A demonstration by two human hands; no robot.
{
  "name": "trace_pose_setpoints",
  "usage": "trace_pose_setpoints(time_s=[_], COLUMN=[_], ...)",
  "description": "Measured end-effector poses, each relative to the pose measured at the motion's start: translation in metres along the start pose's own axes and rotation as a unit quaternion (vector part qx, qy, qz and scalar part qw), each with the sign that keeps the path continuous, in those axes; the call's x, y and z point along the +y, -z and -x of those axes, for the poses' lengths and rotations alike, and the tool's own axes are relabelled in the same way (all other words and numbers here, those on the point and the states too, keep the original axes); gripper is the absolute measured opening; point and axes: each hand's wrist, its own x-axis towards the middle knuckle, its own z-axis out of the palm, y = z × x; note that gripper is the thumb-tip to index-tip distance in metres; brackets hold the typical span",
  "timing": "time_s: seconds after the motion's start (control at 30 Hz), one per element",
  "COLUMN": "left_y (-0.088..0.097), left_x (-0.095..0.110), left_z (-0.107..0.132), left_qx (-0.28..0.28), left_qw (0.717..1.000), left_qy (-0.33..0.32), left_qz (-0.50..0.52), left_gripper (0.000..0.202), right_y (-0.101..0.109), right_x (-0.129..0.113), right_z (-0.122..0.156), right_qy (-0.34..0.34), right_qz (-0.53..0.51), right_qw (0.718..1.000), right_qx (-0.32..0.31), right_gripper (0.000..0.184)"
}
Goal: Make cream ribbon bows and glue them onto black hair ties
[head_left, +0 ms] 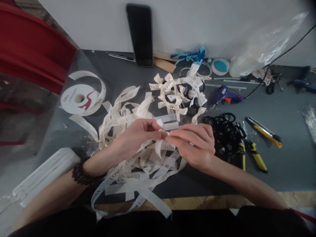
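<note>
My left hand [144, 131] and my right hand [194, 141] meet over the middle of the table, both pinching a piece of cream ribbon [159, 148]. Its short end hangs down between them, and the pinched part is mostly hidden by my fingers. Under and around my hands lies a loose heap of printed cream ribbon [138, 161], some of it spilling over the table's front edge. Just beyond, finished ribbon bows [170, 82] sit in a cluster. Black hair ties [222, 135] are piled right of my right hand.
A ribbon spool [80, 98] lies at left, near a white power strip [46, 174]. At right are a blue glue gun [225, 95], a yellow utility knife [265, 131] and yellow-handled pliers [256, 156]. A phone [140, 36] leans on the wall.
</note>
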Motion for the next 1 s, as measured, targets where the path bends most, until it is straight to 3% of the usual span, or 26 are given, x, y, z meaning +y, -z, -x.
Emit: trace_pose_setpoints(time_s=[0.1, 0.27, 0.7, 0.87, 1.0], left_y=[0.0, -0.002, -0.001, -0.005, -0.006], left_x=[0.0, 0.001, -0.002, -0.002, -0.001], left_z=[0.001, 0.001, 0.0, 0.002, 0.003], left_qx=[-0.002, 0.006, 0.018, 0.046, 0.092], left_qw=[1.0, 1.0, 0.996, 0.998, 0.991], left_qy=[0.003, 0.015, 0.026, -0.007, -0.089], left_qz=[0.002, 0.015, 0.084, 0.041, -0.049], left_gripper=[0.016, 0.022, 0.021, 0.024, 0.025], right_y=[-0.001, -0.001, 0.003, -0.002, -0.006], right_x=[0.0, -0.001, -0.007, -0.006, -0.003], right_z=[-0.002, -0.011, -0.013, -0.009, -0.005], right_qy=[-0.063, -0.072, -0.198, -0.276, -0.32], right_qz=[-0.05, -0.083, -0.238, -0.301, -0.356], right_qw=[0.997, 0.994, 0.951, 0.913, 0.878], right_qx=[-0.019, 0.006, -0.009, -0.007, 0.005], right_gripper=[0.029, 0.026, 0.015, 0.006, 0.01])
